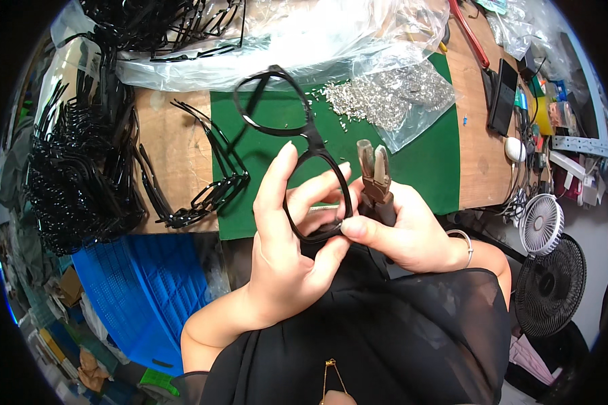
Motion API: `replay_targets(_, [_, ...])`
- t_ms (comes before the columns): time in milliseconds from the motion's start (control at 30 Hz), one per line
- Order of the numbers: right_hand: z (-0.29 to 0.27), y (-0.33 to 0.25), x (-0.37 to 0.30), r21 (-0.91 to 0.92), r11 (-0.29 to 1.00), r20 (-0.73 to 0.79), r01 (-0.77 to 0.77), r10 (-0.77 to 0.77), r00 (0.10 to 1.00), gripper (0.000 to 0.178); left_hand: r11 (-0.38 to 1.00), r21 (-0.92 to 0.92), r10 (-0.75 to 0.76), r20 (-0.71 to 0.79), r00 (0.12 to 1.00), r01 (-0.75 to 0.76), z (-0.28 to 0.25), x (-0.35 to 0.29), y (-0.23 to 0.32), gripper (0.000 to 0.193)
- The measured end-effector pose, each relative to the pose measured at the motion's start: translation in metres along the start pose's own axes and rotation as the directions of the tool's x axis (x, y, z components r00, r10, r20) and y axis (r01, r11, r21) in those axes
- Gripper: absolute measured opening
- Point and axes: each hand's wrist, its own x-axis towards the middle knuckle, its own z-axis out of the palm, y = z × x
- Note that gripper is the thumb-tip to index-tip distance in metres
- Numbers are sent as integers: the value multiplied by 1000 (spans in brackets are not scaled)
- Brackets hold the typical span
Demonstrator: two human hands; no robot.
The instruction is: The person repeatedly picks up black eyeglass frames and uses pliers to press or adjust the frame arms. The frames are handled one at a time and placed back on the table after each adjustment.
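Observation:
Black glasses frame fronts point(312, 135) without temple arms stand tilted in my left hand point(284, 250), whose fingers and thumb pinch the lower rim. The upper rim rises over the green mat. My right hand point(412, 233) wraps round a pair of pliers point(378, 179), their worn metal jaws pointing up and away from me. My right thumb touches the lower rim beside my left thumb. Past the hands lies a heap of tiny silvery metal parts point(365, 100), partly in a clear plastic bag point(419, 101). What lies behind the lower rim is partly hidden by my fingers.
A big pile of black glasses frames point(81, 162) fills the left table edge, with several loose ones point(216, 192) near the green mat point(425, 175). A blue basket point(142, 290) sits below. On the right are a phone point(503, 98), cables and two fans point(550, 283).

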Motion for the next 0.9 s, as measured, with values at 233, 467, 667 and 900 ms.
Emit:
replay_targets(233, [-27,-23,-10,-625,780,191,35,110,975,23,952,-243,-174,64,983,184,-13,-9,2,92])
replay_targets(467, [-22,-24,-11,-775,629,265,69,224,938,28,967,-199,-144,100,984,162,-7,-9,1,92])
replay_targets(667, [-19,-33,-9,-875,475,237,88,263,935,30,978,-131,-144,130,981,161,-5,-9,-3,91])
replay_targets(900, [-27,-27,-7,-911,400,219,98,269,938,32,959,-177,-197,138,971,220,-4,-6,-5,91])
